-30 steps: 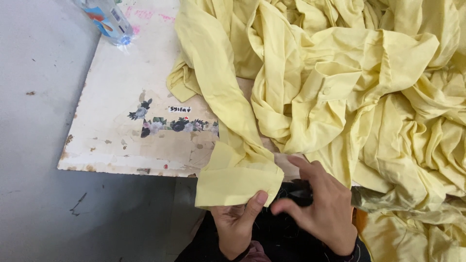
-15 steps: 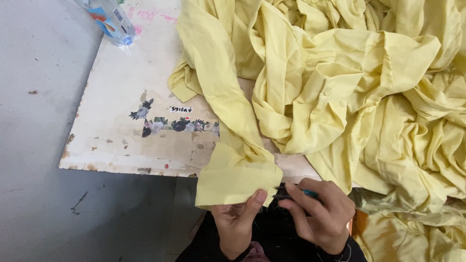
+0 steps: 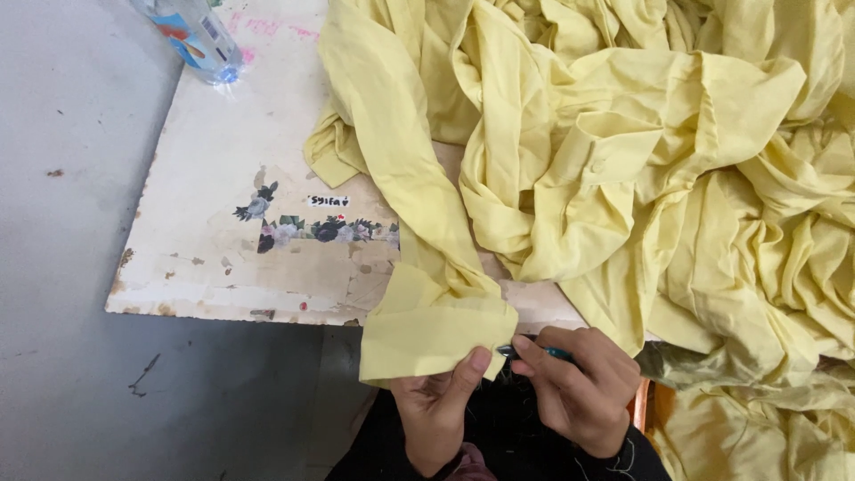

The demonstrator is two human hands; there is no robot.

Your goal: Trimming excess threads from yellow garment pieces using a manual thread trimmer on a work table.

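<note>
1. While the left hand (image 3: 436,405) pinches a yellow cloth cuff (image 3: 436,334) in its grip, the cuff hangs just above it, off the desk (image 3: 223,258) edge.
2. The right hand (image 3: 579,387), beside it, grasps a small teal tool (image 3: 534,353).

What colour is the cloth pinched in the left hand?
Pale yellow, plain with no pattern. The cloth shows best in the head view, pinched under the left hand thumb.
</note>
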